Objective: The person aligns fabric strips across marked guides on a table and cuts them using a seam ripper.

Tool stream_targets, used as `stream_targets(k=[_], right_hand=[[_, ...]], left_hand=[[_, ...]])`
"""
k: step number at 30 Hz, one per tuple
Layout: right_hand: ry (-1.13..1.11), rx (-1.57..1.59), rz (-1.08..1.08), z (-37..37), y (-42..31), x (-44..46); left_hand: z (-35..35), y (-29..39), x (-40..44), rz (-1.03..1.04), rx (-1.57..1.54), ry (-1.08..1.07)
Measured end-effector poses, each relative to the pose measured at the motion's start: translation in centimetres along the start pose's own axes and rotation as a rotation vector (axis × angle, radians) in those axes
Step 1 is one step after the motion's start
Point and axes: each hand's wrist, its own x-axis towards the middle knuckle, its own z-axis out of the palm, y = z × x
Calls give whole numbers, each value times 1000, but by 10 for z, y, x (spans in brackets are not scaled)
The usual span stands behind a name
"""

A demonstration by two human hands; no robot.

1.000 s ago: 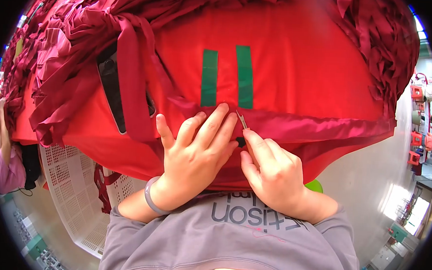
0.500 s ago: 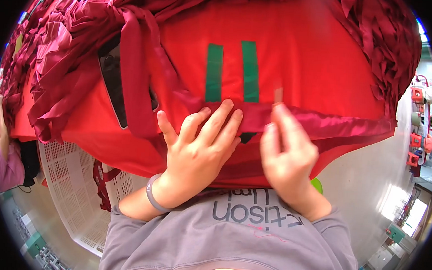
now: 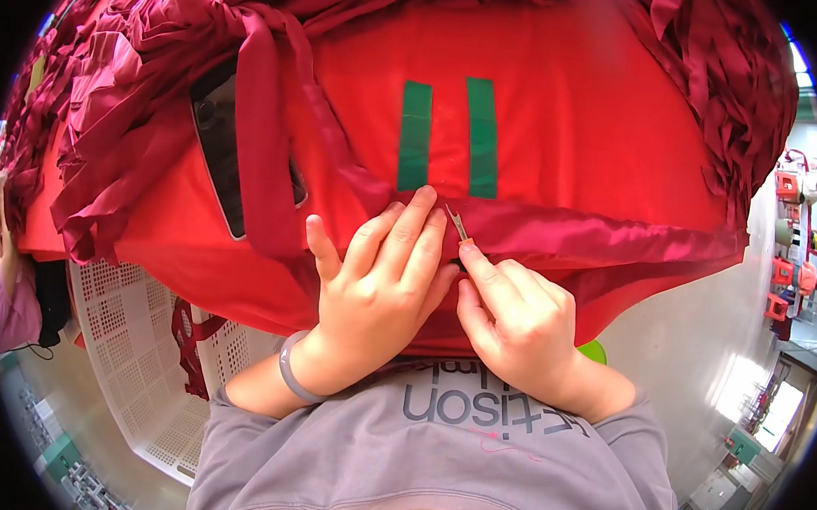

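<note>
A long dark-red fabric strip [image 3: 558, 230] runs across the front of the red cloth [image 3: 582, 126]. My left hand [image 3: 376, 263] lies on the strip with its fingers spread, fingertips just below two green tape strips [image 3: 415, 135]. Close on its right, my right hand [image 3: 516, 316] is closed around a small seam ripper [image 3: 459, 228]. The forked metal tip points up and left, over the strip beside my left fingertips. Most of the seam ripper's handle is hidden in my fingers.
Dark-red fabric strips are heaped at the left [image 3: 150, 66] and right [image 3: 740, 97]. A black phone [image 3: 218, 153] lies partly under a strip. A white perforated basket [image 3: 126, 360] stands below the cloth's left edge. Another person's pink sleeve [image 3: 13, 313] shows at far left.
My right hand swung right and up, blurred, half a second ago, and is now back beside my left hand with the seam ripper. My left hand has stayed on the strip.
</note>
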Motion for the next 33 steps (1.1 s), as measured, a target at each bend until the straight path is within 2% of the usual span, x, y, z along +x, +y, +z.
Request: stream_targets(k=[4,8,10,15,27,30,31,32,33], right_hand=[[14,11,0,3,2,2],[155,12,73,9,7,8],[141,44,-1,4,5,8],[-19,26,9,-5,1,-1],[152,134,70,23,3,5],[361,91,42,18,11,8],[384,167,209,13,12,6],[366,252,279,7,15,4],[343,183,160,4,15,6]], left_hand=[[-2,2,1,5,38,-13],[-2,1,0,22,56,-20],[-3,1,0,23,57,-20],[-4,1,2,8,13,-21],[-3,-1,1,24,43,-10],[-3,-1,1,40,58,12],[-4,-1,1,38,57,12],[-5,-1,0,24,40,-13],[-6,-1,0,12,23,-36]])
